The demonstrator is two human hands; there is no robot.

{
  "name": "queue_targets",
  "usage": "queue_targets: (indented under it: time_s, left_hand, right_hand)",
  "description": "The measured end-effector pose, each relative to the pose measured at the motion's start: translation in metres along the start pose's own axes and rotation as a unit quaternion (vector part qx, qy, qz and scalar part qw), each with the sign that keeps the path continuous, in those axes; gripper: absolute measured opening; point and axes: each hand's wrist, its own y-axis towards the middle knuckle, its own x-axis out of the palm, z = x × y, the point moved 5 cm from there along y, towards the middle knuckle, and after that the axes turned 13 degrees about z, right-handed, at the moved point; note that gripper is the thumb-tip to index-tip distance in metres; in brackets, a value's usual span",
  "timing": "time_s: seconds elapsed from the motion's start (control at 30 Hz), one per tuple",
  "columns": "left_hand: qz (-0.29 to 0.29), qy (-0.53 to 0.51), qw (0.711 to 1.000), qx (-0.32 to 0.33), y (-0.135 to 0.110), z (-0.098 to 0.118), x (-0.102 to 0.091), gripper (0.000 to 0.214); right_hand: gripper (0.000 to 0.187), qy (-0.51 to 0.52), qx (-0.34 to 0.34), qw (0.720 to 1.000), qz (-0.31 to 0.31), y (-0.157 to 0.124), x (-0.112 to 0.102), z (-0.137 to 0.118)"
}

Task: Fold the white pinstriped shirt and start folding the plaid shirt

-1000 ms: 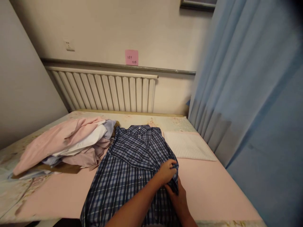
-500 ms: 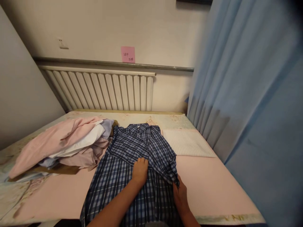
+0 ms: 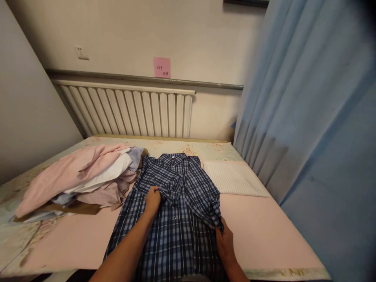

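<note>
A dark blue plaid shirt lies front side up before me, its collar pointing to the wall and both sleeves laid inward over the chest. My left hand is closed on the sleeve at the left side of the chest, pinching the fabric and lifting it a little. At the shirt's right edge, my right hand grips the end of the other sleeve, its thumb on the cloth and some fingers hidden. A small button shows on the front placket between the hands.
A heap of pink, white and lilac clothes lies on the left. A folded white striped cloth is at the right on a pink sheet. Behind stands a radiator; a blue curtain hangs along the right side.
My left hand has moved left across the chest, drawing the left sleeve back so that more of the button front shows. My right hand has stayed at the right edge.
</note>
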Motion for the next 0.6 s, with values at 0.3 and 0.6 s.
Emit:
queue_targets:
  time_s: [0.3, 0.6]
  left_hand:
    - [-0.009, -0.262, 0.946, -0.192, 0.01, -0.041, -0.026, 0.016]
    - [-0.04, -0.279, 0.941, -0.188, -0.005, -0.042, -0.029, 0.016]
  right_hand:
    - [0.048, -0.003, 0.004, 1.0, -0.004, -0.001, 0.001, -0.002]
    - [0.047, -0.001, 0.004, 1.0, 0.002, -0.001, 0.001, -0.002]
